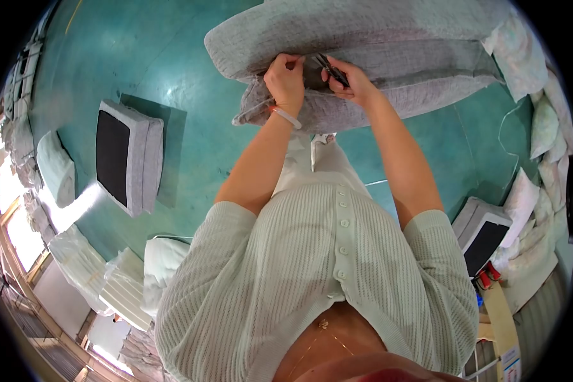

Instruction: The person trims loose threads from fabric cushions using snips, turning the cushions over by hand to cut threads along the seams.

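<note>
A long grey fabric cushion piece (420, 60) lies across the top of the view, with a fold or opening along its middle. Over its left part, my left hand (285, 81) is closed in a pinch; what lies between its fingertips is too small to make out. My right hand (353, 83) is wrapped round a dark hand tool (335, 71), which looks like pliers or snips. The tool's tip points up and left, close to my left fingertips. Both hands are at the cushion's opening.
On the green floor (223, 153) at the left stands a grey and black upholstered block (113, 158), with a pale cushion (56, 169) beyond it. A similar block (484, 239) is at the right. Wrapped pieces (79, 264) lie lower left; pale fabric (522, 60) hangs upper right.
</note>
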A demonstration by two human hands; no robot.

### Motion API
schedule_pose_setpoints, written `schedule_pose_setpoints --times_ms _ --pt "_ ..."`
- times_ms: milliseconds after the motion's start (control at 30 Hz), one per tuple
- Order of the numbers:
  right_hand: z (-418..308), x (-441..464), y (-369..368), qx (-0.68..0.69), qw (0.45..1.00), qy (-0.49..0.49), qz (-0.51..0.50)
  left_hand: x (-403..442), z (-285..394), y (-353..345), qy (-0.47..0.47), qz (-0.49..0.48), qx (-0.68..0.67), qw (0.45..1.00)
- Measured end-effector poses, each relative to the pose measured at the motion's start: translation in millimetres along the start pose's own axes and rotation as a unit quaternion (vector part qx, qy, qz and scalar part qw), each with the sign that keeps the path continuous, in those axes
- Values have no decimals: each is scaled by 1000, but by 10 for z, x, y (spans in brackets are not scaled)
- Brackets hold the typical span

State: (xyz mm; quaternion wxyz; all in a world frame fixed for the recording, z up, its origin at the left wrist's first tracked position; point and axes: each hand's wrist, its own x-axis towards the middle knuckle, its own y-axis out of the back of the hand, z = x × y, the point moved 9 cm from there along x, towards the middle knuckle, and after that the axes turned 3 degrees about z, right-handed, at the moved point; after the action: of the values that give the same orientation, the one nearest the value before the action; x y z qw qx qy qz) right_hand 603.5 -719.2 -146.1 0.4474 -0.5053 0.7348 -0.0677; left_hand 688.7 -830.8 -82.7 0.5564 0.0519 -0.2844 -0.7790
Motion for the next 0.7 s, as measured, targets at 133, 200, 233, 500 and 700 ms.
schedule_pose_setpoints --times_ms 133,200,233,500,700 --pt "5 -34 -19 -7 1000 -2 4 -4 53 24 15 48 58 997" --pt "7 -46 -17 0 1000 -14 18 -10 64 55 13 59 73 996" --pt "-2 -40 -11 -1 1000 -14 17 -5 18 46 37 37 17 998" --pt "15 49 2 -89 994 -56 22 5 -174 -52 98 -48 -166 980" --pt "28 100 23 -95 993 -56 34 10 -306 -152 123 -103 -216 963"
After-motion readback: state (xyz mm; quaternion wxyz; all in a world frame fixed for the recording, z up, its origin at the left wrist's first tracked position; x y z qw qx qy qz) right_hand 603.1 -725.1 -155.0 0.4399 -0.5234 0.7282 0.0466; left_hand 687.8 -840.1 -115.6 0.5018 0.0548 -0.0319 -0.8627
